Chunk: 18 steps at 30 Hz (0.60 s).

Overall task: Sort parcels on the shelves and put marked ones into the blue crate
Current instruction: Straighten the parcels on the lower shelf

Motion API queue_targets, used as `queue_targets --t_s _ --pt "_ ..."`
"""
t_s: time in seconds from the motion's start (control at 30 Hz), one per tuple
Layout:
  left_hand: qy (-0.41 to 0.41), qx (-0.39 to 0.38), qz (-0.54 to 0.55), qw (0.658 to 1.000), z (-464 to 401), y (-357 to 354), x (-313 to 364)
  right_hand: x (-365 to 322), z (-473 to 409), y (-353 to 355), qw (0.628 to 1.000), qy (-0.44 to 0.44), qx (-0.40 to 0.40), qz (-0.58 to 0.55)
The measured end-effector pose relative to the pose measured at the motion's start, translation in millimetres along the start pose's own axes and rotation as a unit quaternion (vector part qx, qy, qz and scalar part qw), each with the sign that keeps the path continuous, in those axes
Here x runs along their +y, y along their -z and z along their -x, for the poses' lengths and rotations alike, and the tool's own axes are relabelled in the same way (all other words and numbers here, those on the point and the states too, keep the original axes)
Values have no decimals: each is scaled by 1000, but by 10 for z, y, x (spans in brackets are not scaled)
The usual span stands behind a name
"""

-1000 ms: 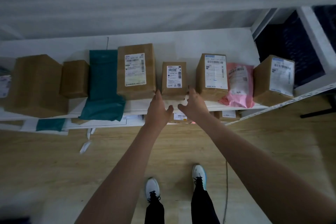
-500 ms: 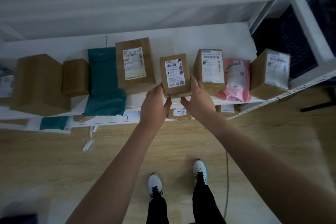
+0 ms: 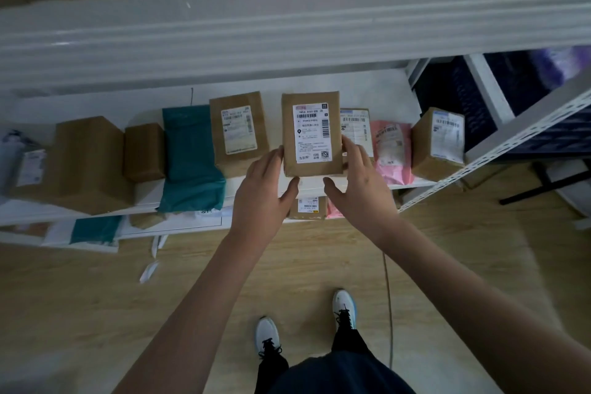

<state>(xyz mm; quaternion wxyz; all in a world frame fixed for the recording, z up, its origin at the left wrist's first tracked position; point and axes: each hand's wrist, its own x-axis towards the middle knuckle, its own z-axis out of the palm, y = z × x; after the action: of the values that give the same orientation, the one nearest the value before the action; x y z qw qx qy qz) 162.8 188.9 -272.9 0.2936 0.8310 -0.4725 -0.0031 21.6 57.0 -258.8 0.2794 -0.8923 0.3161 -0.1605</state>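
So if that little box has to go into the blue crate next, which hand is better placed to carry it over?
Probably the right hand. Both hands hold the small labelled box, but the dark blue crate sits to the right of the shelf, on that hand's side; the left hand would have to cross over.

the white shipping label [image 3: 312,132] on the held brown cardboard parcel [image 3: 311,134] carries barcodes, a qr code and small print too blurred to read; labels on the other shelf parcels are likewise illegible.
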Motion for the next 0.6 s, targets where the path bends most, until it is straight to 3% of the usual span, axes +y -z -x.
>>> queue_targets --t_s 0.37,0.6 --pt "6 8 12 1000 -1 28 -43 -43 -62 -54 1000 12 20 1" --pt "42 -18 36 998 52 -239 -198 105 -10 -296 999 -30 -16 -8"
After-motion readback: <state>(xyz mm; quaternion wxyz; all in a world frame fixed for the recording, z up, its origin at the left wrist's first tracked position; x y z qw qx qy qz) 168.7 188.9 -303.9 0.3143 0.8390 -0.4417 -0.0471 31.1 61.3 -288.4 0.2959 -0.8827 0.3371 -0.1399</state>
